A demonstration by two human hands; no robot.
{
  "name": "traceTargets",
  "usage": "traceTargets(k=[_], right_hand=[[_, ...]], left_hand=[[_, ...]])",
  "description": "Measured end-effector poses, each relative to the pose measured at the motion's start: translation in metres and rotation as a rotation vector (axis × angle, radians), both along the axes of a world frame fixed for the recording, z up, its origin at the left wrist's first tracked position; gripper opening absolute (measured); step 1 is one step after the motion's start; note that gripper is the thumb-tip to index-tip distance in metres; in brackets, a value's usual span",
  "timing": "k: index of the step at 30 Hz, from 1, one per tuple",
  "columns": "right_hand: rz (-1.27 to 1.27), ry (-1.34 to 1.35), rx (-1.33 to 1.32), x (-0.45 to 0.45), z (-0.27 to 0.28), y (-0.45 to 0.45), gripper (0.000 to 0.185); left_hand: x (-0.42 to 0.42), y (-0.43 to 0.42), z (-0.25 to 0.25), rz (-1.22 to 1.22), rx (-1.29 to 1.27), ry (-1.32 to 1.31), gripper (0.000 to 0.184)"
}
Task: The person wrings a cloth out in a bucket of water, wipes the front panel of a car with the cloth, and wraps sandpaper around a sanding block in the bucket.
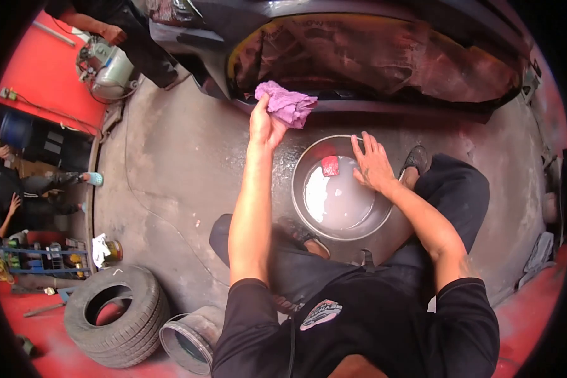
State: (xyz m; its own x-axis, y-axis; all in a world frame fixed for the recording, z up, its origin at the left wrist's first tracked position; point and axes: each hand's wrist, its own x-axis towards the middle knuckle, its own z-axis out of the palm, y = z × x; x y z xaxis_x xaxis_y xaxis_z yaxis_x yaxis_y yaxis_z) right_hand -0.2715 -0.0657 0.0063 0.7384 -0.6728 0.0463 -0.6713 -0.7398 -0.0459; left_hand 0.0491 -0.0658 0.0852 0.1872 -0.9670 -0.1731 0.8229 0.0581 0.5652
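Note:
My left hand (268,129) is raised in front of the car's lower body and closed around a crumpled pink-purple cloth (288,104). Between my legs stands a wide round metal basin (298,200) with cloudy, whitish water in it. My right hand (374,165) reaches over the basin's right side. Its fingers are spread near the far rim, and nothing shows in them. A small red block (329,166), perhaps a sponge or sanding pad, sits in the basin near its far wall.
A dark car (208,44) with masking sheet (359,57) over an opening stands ahead. A tire (116,315) and bucket (192,340) lie behind on my left. A compressor (110,69) and a standing person (135,38) are at far left; another person (9,195) is lower left.

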Motion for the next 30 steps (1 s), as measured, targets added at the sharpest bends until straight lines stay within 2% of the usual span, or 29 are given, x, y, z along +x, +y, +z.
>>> traceTargets(k=[2, 3, 4, 9, 12, 13, 17, 20, 24, 27, 30], right_hand=[[-0.005, -0.035, 0.042, -0.003, 0.0, -0.001, 0.099], [-0.002, -0.053, 0.061, -0.004, 0.001, -0.002, 0.098], [-0.004, -0.083, 0.117, -0.006, 0.001, -0.004, 0.097], [-0.02, -0.26, 0.409, -0.021, 0.013, -0.015, 0.089], [-0.067, -0.139, 0.528, -0.034, 0.034, -0.023, 0.085], [-0.071, -0.123, 0.471, -0.042, 0.036, -0.026, 0.078], [-0.065, 0.011, 0.49, -0.08, 0.048, -0.074, 0.065], [-0.153, 0.032, 0.432, -0.105, 0.085, -0.092, 0.062], [-0.221, 0.052, 0.335, -0.133, 0.153, -0.097, 0.058], [-0.223, -0.011, 0.216, -0.157, 0.17, -0.115, 0.053], [-0.256, 0.053, 0.192, -0.159, 0.211, -0.113, 0.05]], left_hand=[[-0.02, 0.026, 0.039, -0.026, 0.01, -0.134, 0.048], [-0.023, 0.035, 0.041, -0.128, -0.085, -0.185, 0.048], [-0.037, 0.046, 0.049, -0.134, -0.07, -0.22, 0.048], [-0.09, 0.085, 0.036, -0.356, -0.063, -0.507, 0.04], [-0.122, 0.105, 0.023, -0.4, 0.035, -0.772, 0.04], [-0.127, 0.112, 0.024, -0.466, 0.027, -0.856, 0.047], [-0.144, 0.126, 0.042, -0.573, 0.026, -0.973, 0.047], [-0.153, 0.132, 0.057, -0.509, -0.008, -1.024, 0.037], [-0.155, 0.136, 0.069, -0.438, -0.107, -1.041, 0.041], [-0.155, 0.137, 0.071, -0.388, -0.11, -1.085, 0.043], [-0.164, 0.147, 0.098, -0.334, -0.113, -1.077, 0.044]])
